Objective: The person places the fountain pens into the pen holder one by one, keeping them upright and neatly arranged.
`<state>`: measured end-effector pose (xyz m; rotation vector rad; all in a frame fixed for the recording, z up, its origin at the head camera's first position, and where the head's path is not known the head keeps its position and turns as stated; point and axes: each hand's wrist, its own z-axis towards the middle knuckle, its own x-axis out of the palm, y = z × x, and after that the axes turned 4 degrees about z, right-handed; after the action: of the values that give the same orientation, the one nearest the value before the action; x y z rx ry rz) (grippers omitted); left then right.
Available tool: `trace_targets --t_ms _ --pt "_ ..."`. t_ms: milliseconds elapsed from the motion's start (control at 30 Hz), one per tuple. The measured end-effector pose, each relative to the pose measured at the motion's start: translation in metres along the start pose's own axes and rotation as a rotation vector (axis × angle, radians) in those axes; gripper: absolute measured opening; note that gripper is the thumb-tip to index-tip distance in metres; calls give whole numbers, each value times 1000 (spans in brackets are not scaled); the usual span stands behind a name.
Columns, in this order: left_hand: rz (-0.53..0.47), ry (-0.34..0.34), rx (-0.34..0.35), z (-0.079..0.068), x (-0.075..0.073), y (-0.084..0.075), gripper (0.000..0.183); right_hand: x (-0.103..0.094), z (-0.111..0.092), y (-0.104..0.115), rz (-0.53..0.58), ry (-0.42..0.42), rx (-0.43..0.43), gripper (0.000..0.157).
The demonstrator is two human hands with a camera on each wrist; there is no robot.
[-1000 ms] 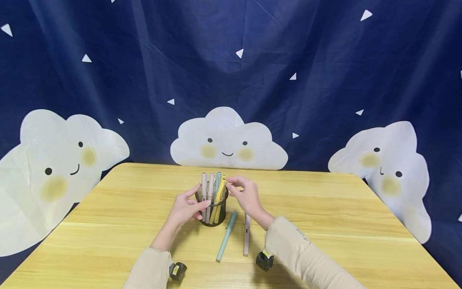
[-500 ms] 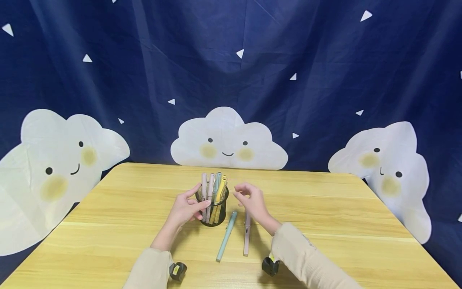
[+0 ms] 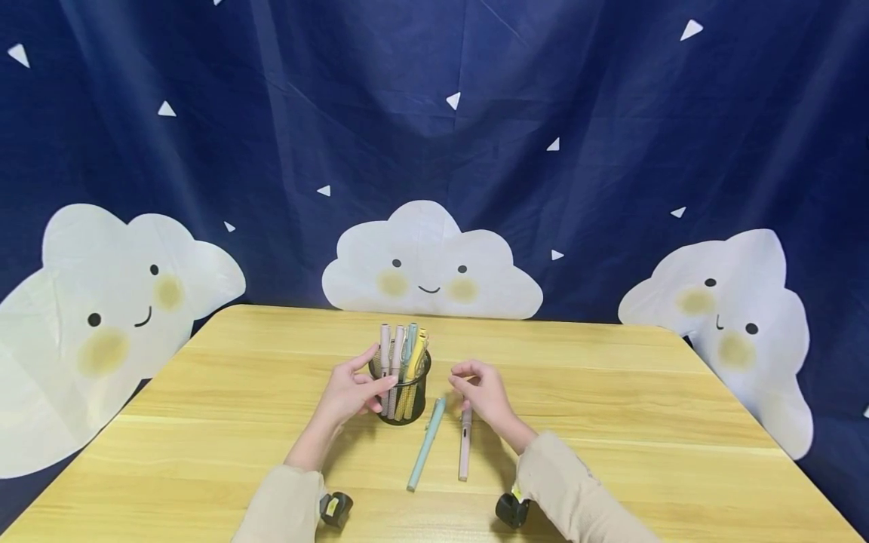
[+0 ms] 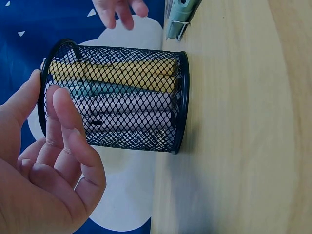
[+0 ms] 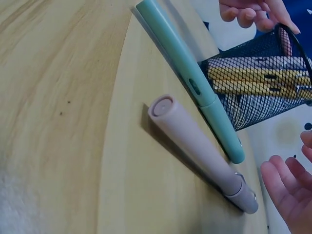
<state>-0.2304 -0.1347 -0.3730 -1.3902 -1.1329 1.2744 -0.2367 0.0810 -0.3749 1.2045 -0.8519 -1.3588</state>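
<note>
A black mesh pen holder stands on the table with yellow, teal and pale pink pens upright in it. My left hand holds it from the left, thumb and a finger at its rim; the left wrist view shows the other fingers bent beside the mesh. To its right, my right hand hovers with nothing in it, fingers loosely bent, over the far end of a pale pink pen. A mint-green pen lies between that pen and the holder. Both lying pens show fully in the right wrist view.
The wooden table reaches back to a dark blue curtain printed with white clouds. Black wrist cameras hang under both sleeves, one at the left and one at the right.
My right hand has drawn away from the pens in the holder, moving right and nearer to me above the pink pen. The left hand and the holder have stayed put.
</note>
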Motion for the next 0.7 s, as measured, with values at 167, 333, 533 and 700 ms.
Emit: trace_targets --t_ms 167,333,533,700 --pt "8 -4 -2 0 1 0 73 -4 7 -22 46 -10 44 18" --pt "19 -5 -1 0 0 0 72 -6 11 -35 81 -39 109 22" --pt "11 -5 -4 0 0 0 73 -6 11 -36 170 -72 150 23" --pt "13 -4 -1 0 0 0 73 -7 10 -37 201 -85 179 23"
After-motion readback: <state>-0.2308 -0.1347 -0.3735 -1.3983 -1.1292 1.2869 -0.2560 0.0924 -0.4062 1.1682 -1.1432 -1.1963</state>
